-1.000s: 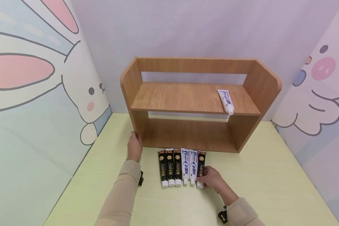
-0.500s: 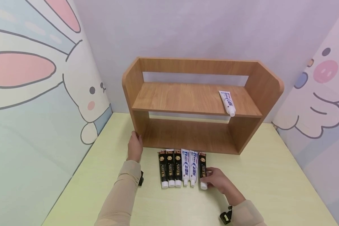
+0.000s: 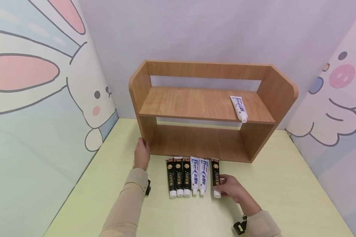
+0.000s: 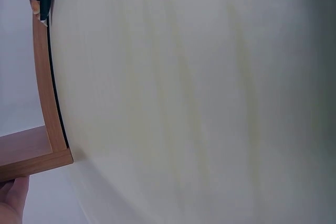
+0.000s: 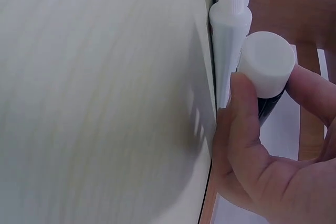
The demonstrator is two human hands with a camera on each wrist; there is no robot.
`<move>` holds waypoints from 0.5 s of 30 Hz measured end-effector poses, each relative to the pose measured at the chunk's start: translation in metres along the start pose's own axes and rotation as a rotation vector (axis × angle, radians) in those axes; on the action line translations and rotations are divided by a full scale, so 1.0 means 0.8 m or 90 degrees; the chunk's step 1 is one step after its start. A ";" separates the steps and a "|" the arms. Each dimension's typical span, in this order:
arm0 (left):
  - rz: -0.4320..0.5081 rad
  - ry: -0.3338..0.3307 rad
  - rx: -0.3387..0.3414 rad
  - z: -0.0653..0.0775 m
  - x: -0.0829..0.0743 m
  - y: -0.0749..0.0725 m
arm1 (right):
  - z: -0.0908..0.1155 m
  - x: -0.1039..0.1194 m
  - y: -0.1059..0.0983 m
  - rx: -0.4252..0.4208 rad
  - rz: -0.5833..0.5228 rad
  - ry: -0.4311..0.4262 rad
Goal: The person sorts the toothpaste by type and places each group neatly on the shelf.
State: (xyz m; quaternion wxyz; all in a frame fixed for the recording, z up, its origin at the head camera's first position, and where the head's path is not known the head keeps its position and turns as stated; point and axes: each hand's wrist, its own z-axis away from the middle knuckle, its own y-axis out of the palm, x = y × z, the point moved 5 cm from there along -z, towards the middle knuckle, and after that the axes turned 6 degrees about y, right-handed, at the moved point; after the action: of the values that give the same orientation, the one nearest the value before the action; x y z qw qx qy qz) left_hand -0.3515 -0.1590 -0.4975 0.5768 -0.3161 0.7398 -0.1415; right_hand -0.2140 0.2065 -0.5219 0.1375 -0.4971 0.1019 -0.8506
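Note:
My right hand (image 3: 232, 189) pinches a black toothpaste tube (image 3: 215, 172) near its white cap (image 5: 266, 61), thumb on one side and fingers on the other. This tube stands a little apart, at the right of a row. Beside it lie two white toothpaste tubes (image 3: 203, 176), then several black toothpaste tubes (image 3: 178, 174), caps toward me. My left hand (image 3: 141, 154) grips the front edge of the left side panel of a wooden shelf (image 3: 195, 102); in the left wrist view only part of that hand (image 4: 16, 200) shows against the panel.
Another white toothpaste tube (image 3: 239, 108) lies on the upper board at the right, its cap past the front edge. The row's far ends sit close to the shelf's lower front edge. A pale yellow table (image 3: 273, 184) carries everything, with cartoon-printed walls (image 3: 92, 98) around.
My right hand has moved slightly right with the black tube, opening a gap between it and the white tubes. My left hand has stayed at the panel.

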 end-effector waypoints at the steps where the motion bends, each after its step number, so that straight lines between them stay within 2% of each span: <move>1: -0.001 0.000 -0.001 0.000 0.000 0.000 | 0.000 0.000 -0.001 -0.001 0.000 -0.002; 15: 0.003 0.006 -0.011 -0.002 0.001 0.000 | -0.011 0.007 -0.022 -0.019 0.000 -0.003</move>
State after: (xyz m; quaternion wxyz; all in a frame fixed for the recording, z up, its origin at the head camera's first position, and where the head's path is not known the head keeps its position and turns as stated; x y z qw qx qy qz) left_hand -0.3528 -0.1600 -0.4975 0.5711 -0.3187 0.7443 -0.1353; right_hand -0.2268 0.2212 -0.5158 0.1306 -0.5010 0.1143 -0.8479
